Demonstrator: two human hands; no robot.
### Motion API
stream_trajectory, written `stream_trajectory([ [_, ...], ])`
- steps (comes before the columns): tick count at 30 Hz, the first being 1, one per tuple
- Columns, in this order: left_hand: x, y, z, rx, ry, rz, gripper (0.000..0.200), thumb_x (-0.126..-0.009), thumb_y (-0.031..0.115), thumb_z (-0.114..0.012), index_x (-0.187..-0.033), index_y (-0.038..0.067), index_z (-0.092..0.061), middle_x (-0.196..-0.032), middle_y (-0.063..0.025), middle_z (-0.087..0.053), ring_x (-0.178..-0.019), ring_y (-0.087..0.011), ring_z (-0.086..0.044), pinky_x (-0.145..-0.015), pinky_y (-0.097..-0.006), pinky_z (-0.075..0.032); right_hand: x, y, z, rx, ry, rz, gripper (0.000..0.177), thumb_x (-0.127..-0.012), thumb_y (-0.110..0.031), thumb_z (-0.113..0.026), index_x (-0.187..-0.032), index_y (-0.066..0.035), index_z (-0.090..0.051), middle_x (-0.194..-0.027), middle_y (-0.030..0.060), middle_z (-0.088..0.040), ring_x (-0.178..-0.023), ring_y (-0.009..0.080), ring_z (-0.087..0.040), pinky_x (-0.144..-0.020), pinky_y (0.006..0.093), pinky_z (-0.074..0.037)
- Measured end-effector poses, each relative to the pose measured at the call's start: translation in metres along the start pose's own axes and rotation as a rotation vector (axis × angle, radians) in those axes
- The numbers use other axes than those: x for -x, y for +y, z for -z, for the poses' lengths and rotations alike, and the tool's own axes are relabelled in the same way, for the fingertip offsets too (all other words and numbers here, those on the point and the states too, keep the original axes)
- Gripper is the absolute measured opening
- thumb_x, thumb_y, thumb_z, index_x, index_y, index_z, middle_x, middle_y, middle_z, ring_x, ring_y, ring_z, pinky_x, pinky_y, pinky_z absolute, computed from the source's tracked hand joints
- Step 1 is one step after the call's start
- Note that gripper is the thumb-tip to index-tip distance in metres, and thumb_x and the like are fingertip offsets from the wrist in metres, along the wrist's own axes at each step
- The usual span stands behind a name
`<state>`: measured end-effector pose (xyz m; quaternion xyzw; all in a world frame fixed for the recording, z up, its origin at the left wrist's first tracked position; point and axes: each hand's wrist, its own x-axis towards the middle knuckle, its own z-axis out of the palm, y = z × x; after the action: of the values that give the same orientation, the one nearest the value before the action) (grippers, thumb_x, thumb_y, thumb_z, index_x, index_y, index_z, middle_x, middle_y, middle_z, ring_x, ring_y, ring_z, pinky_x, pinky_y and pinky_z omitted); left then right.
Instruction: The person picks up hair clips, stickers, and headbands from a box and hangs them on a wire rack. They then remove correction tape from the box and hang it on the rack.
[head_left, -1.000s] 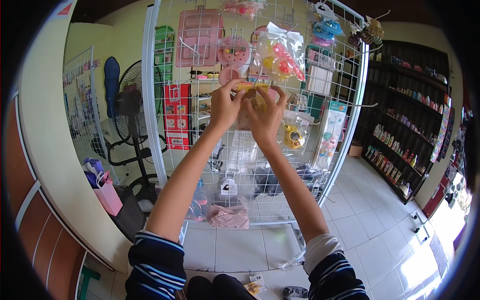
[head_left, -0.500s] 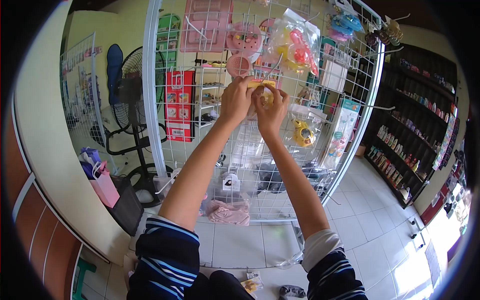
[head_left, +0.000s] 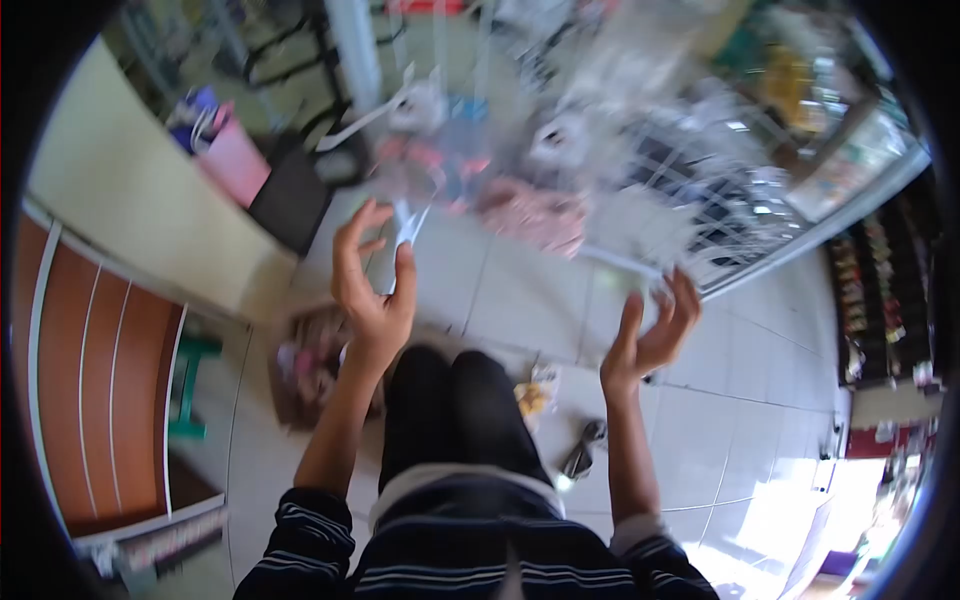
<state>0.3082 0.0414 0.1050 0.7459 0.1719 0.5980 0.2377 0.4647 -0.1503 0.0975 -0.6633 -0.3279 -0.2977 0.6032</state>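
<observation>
My left hand (head_left: 375,280) is raised in the air with thumb and fingers apart and nothing between them. My right hand (head_left: 652,335) hangs apart from it on the other side, fingers spread and holding nothing. Beyond them stands a wire grid rack (head_left: 720,220), blurred by motion. A pink cloth item in a clear bag (head_left: 535,215) is on its lower part. On the floor between my knees and right hand lie a small yellow packet (head_left: 532,398) and a dark object (head_left: 585,448) whose kind I cannot make out.
A cardboard box (head_left: 290,400) with mixed goods sits on the floor by my left forearm. Behind it are a green stool (head_left: 192,385) and a brown panelled counter (head_left: 100,390). A pink bag (head_left: 232,160) stands at upper left; dark shelves (head_left: 885,290) are far right.
Both hands have come down off the packet on the rack and moved apart, now open. The view has tilted down to the floor and my lap.
</observation>
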Motion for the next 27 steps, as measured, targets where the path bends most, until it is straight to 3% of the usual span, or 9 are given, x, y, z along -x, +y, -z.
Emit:
stream_trajectory([
  [2, 0.077, -0.05, 0.05, -0.305, -0.192, 0.325, 0.044, -0.078, 0.004, -0.055, -0.12, 0.002, -0.043, -0.11, -0.0129, -0.053, -0.1, -0.0264, -0.051, -0.08, -0.0357, -0.043, 0.083, 0.018, 0.03, 0.17, -0.219, -0.275, 0.031, -0.073, 0.0, -0.061, -0.103, -0.003, -0.053, -0.11, 0.0135, -0.049, -0.102, 0.0256, -0.048, -0.077, 0.0319, -0.042],
  [6, 0.247, -0.143, 0.163, -0.885, -0.436, 0.507, 0.049, -0.073, 0.015, -0.062, -0.117, 0.003, -0.045, -0.111, -0.0187, -0.048, -0.104, -0.0354, -0.046, -0.089, -0.0426, -0.036, 0.223, 0.062, 0.1, 0.379, -0.537, -0.648, 0.031, -0.073, -0.002, -0.061, -0.103, -0.003, -0.055, -0.104, 0.0121, -0.051, -0.089, 0.0238, -0.053, -0.072, 0.0333, -0.044],
  [7, 0.264, -0.146, 0.178, -0.91, -0.43, 0.53, 0.049, -0.073, 0.015, -0.062, -0.117, 0.003, -0.045, -0.111, -0.0187, -0.048, -0.104, -0.0354, -0.046, -0.089, -0.0426, -0.036, 0.238, 0.063, 0.11, 0.453, -0.593, -0.73, 0.029, -0.071, -0.001, -0.061, -0.1, -0.004, -0.056, -0.101, 0.0119, -0.051, -0.087, 0.0247, -0.054, -0.07, 0.0325, -0.046],
  [9, 0.285, -0.146, 0.189, -0.808, -0.667, 0.904, 0.051, -0.071, 0.022, -0.065, -0.115, 0.003, -0.046, -0.114, -0.0201, -0.047, -0.106, -0.0369, -0.044, -0.089, -0.0435, -0.036, 0.282, 0.093, 0.133, 0.522, -0.69, -0.807, 0.031, -0.07, -0.004, -0.064, -0.1, -0.005, -0.057, -0.101, 0.0114, -0.052, -0.081, 0.0234, -0.055, -0.069, 0.0333, -0.047],
  [11, 0.287, -0.153, 0.189, -0.833, -0.717, 0.88, 0.046, -0.073, 0.018, -0.062, -0.113, 0.0, -0.047, -0.112, -0.0209, -0.05, -0.105, -0.0349, -0.047, -0.091, -0.042, -0.035, 0.315, 0.124, 0.143, 0.507, -0.66, -1.023, 0.034, -0.068, -0.008, -0.068, -0.1, -0.007, -0.058, -0.1, 0.0138, -0.053, -0.081, 0.0246, -0.054, -0.07, 0.0329, -0.048],
  [15, 0.294, -0.164, 0.189, -0.752, -0.718, 0.783, 0.046, -0.075, 0.02, -0.061, -0.116, 0.003, -0.047, -0.113, -0.0204, -0.049, -0.104, -0.0372, -0.046, -0.089, -0.043, -0.037, 0.335, 0.163, 0.128, 0.782, -0.855, -0.94, 0.059, -0.062, -0.024, -0.075, -0.11, -0.007, -0.047, -0.109, 0.0185, -0.047, -0.107, 0.0346, -0.041, -0.091, 0.0412, -0.035],
  [17, 0.295, -0.163, 0.188, -0.694, -0.702, 0.84, 0.045, -0.076, 0.019, -0.06, -0.116, 0.003, -0.047, -0.113, -0.02, -0.049, -0.104, -0.0364, -0.046, -0.088, -0.0425, -0.037, 0.326, 0.172, 0.109, 0.839, -0.932, -1.036, 0.075, -0.058, -0.031, -0.077, -0.119, -0.007, -0.039, -0.116, 0.0179, -0.043, -0.112, 0.0349, -0.037, -0.095, 0.0426, -0.032],
  [22, 0.263, -0.126, 0.176, -0.672, -0.699, 0.932, 0.044, -0.077, 0.017, -0.058, -0.117, 0.003, -0.046, -0.112, -0.0194, -0.048, -0.102, -0.0341, -0.046, -0.088, -0.0406, -0.036, 0.317, 0.194, 0.067, 0.779, -0.849, -1.076, 0.095, -0.052, -0.037, -0.08, -0.126, -0.008, -0.029, -0.12, 0.0198, -0.039, -0.113, 0.0375, -0.036, -0.094, 0.0453, -0.032],
  [27, 0.249, -0.109, 0.165, -0.664, -0.657, 0.938, 0.044, -0.079, 0.014, -0.055, -0.119, 0.003, -0.045, -0.113, -0.0185, -0.047, -0.104, -0.0328, -0.045, -0.09, -0.0391, -0.035, 0.297, 0.199, 0.038, 1.018, -1.037, -1.263, 0.101, -0.046, -0.045, -0.08, -0.127, -0.016, -0.028, -0.119, 0.0165, -0.041, -0.113, 0.0358, -0.037, -0.088, 0.0491, -0.035],
])
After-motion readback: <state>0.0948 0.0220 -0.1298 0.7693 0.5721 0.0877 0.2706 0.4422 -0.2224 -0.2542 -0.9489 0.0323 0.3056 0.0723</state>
